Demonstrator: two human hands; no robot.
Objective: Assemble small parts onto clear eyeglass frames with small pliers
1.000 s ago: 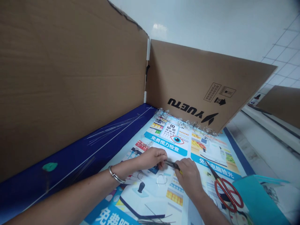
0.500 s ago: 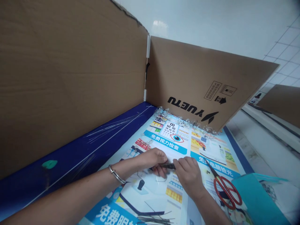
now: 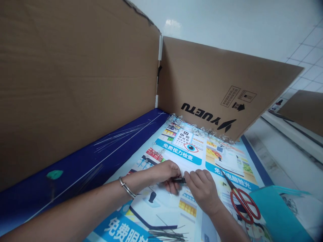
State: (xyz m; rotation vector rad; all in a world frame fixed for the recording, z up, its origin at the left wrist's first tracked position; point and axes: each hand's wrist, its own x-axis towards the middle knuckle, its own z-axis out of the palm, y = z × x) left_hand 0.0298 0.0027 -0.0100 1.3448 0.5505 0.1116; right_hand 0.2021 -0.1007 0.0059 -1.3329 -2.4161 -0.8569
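Sideways, the left hand (image 3: 166, 174) pinches a dark metal tool (image 3: 179, 180) narrowly, right hand (image 3: 202, 188) against its end.

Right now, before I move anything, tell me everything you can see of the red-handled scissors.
The scissors lie flat on the printed poster, to the right of the right hand, which is not touching them. They have two red loop handles, plastic by the look of them, and dark metal blades that appear closed. The tips point toward the far side of the poster. The handle loops sit beside a teal sheet; I cannot tell whether they touch it.
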